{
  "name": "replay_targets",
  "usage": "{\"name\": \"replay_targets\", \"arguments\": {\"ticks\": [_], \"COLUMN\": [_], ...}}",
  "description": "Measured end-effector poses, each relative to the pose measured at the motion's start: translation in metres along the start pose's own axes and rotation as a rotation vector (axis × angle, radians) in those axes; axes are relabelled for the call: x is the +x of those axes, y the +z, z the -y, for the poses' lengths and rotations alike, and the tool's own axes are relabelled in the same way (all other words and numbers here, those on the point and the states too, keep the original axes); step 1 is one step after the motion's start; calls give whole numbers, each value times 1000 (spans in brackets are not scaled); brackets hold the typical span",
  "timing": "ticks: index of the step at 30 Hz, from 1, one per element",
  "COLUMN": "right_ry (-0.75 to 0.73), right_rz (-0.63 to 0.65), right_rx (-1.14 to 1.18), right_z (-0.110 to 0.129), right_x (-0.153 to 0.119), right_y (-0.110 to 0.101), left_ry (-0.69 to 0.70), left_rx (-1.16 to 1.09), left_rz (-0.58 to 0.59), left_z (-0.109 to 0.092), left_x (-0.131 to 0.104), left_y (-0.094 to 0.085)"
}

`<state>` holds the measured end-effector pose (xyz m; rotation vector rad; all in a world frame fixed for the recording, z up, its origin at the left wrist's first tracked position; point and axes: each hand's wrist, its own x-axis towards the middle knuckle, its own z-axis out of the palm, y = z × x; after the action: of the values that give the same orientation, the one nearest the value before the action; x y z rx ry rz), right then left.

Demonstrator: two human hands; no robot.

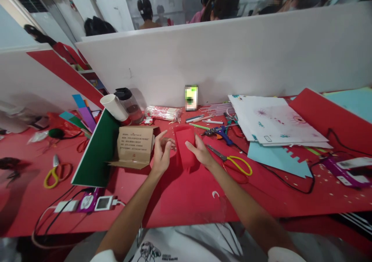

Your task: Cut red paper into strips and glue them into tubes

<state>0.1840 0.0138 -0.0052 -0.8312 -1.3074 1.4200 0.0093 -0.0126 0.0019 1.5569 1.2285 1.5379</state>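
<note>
In the head view my right hand [200, 150] grips a folded red paper piece [183, 143] by its right side, thumb across its front. My left hand [163, 153] is just left of that piece, its fingers apart and nothing visible in them; whether its fingertips touch the paper I cannot tell. Below both hands lies a flat red sheet [188, 194], with a small white curved scrap [215, 194] on it. An open cardboard box [135, 143] stands left of my left hand. Yellow-handled scissors [229, 159] lie to the right of my right hand.
A blue glue gun [222, 133] and pens [200, 118] lie behind. Drawn-on white sheets [273, 118] and light blue paper [279, 159] are on the right. A green board [94, 153], a bottle [130, 107] and a power strip [87, 202] with cables stand left. A white partition [221, 56] closes the back.
</note>
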Motion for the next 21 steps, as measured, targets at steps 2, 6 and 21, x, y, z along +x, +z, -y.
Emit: {"name": "replay_targets", "arguments": {"ticks": [2,6,21], "right_ry": [50,117,356], "right_rz": [56,97,283], "right_rx": [104,230,484], "right_z": [2,7,8], "right_x": [-1,-3,-7], "right_y": [0,3,2], "left_ry": [0,21,-198], "left_rx": [9,22,-259], "left_rz": [30,155,253], "left_z": [1,2,5], "left_x": [0,1,2], "left_y": [-1,-3,-3]}}
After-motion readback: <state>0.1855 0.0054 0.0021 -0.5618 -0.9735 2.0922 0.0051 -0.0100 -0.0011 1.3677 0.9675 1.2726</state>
